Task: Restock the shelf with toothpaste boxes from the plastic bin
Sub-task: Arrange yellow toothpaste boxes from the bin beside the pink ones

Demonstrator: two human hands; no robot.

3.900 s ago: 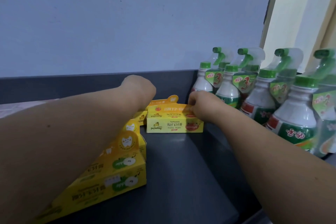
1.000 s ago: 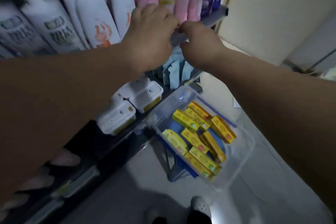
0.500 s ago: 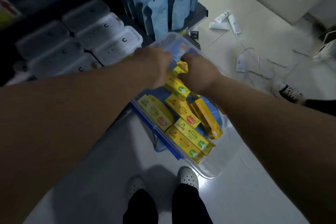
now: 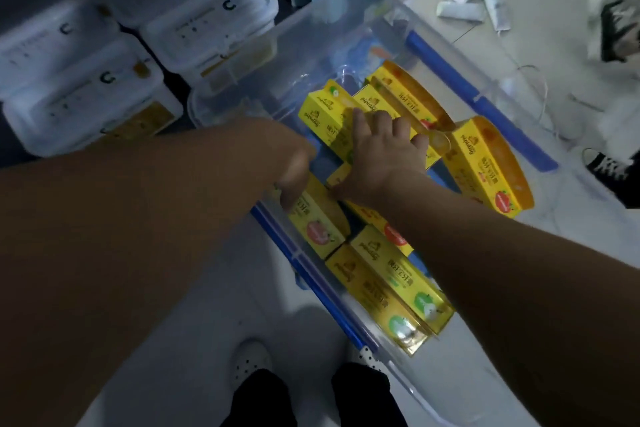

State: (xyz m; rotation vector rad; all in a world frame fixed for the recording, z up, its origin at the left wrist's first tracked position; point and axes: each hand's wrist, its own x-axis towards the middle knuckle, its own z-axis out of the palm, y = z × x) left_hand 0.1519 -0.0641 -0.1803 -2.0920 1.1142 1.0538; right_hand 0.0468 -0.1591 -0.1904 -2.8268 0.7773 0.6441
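Head view: yellow toothpaste boxes (image 4: pixel 398 288) lie jumbled in the clear plastic bin (image 4: pixel 311 38), loose and ready for picking. The right grip (image 4: pixel 384 152) reaches down, wrist bent, fingers curled over the far box (image 4: pixel 325 111) beneath it, gripping it. The left grip (image 4: pixel 294 163), just beside it, hangs curled over a nearer box (image 4: pixel 315 229); whether it holds that one I cannot tell.

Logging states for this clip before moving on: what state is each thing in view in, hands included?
plastic bin: lid off, holding boxes.
toothpaste boxes: closed, lying jumbled in the bin.
right hand: fingers spread atop the far boxes; grip unclear.
left hand: reaching into the bin, fingertips hidden.
white containers: lids shut, on the shelf.
tubes: lying on the floor.
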